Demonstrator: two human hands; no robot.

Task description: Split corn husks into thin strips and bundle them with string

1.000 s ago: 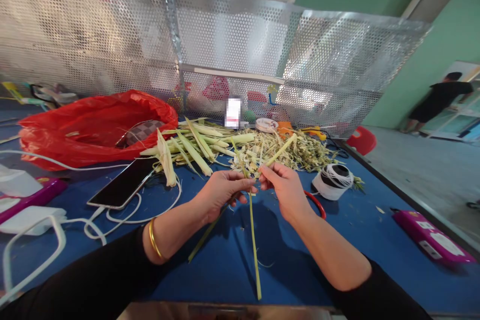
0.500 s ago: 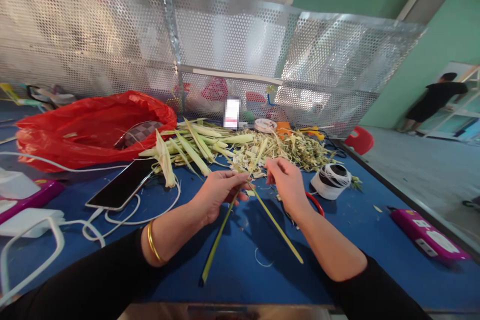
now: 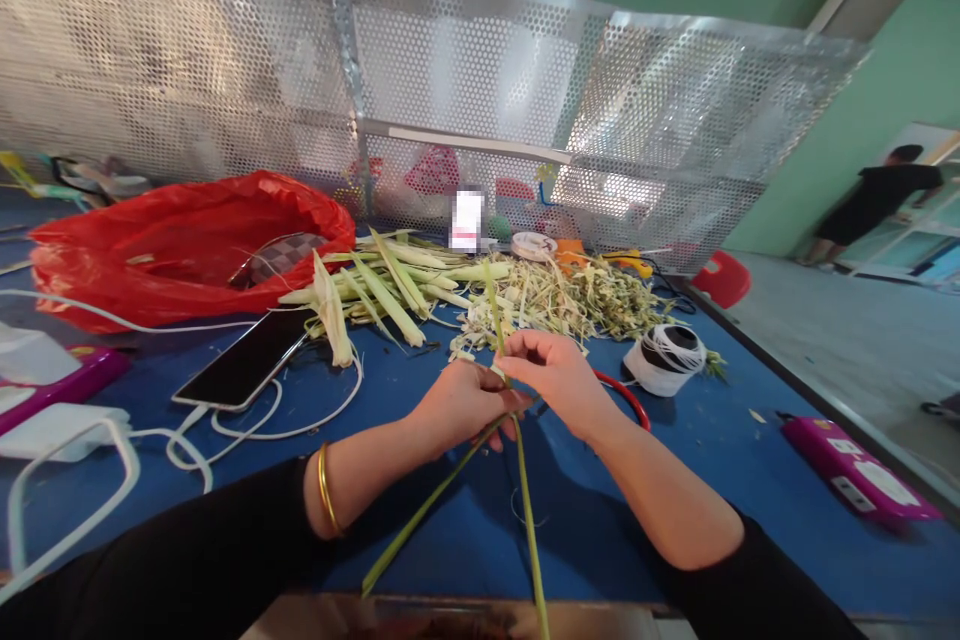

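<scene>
My left hand (image 3: 459, 410), with a gold bangle at its wrist, is closed over the middle of some narrow green plant strips. From under its fingers, one strip (image 3: 420, 518) runs down to the left and another strip (image 3: 528, 510) hangs over the table's front edge. A pale green strip (image 3: 492, 300) sticks up above the hands. My right hand (image 3: 559, 378) pinches the strips just above my left fingertips, the two hands nearly touching. The exact crossing point is hidden by fingers. Behind lies a pile of green husk-like leaves (image 3: 390, 298).
Shredded dry plant bits (image 3: 540, 295) lie beyond my hands. To the right are a white string spool (image 3: 651, 372), a red curved handle (image 3: 637, 405) and a purple power strip (image 3: 855, 470). Leftward are a phone (image 3: 236, 365), white cables and a red plastic bag (image 3: 90, 265). A person (image 3: 874, 205) stands far right.
My right hand has moved left and closed in on the strips beside my left hand. The hanging strips have shifted toward me, one now reaching past the table edge.
</scene>
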